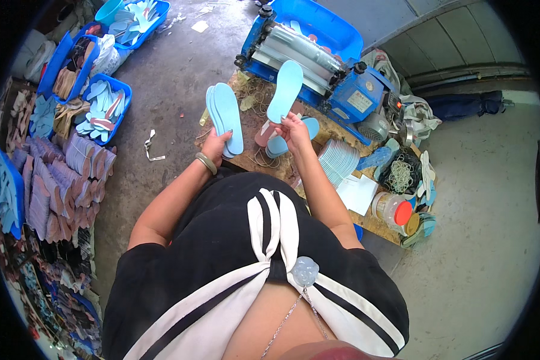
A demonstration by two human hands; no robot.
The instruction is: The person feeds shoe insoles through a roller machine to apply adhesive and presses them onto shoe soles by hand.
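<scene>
My left hand (215, 144) is closed round a small stack of light blue insoles (228, 117), held upright with the toe ends pointing away from me. My right hand (294, 132) pinches a single light blue insole (286, 87) by its narrow end, its wide end close to the rollers. Those metal rollers (300, 51) belong to a blue roller machine (348, 99) on the wooden worktable. Under and beside my right hand lie more blue insoles (276, 146) and a pinkish-brown insole (264, 133), partly covered by the hand.
A row of stacked insoles (339, 161), white paper (357, 193) and a red-lidded plastic jar (393, 209) occupy the table's right side. Behind the machine stands a blue bin (336, 24). Insole-filled blue crates (126, 99) and bundled purple insoles (48, 186) line the left.
</scene>
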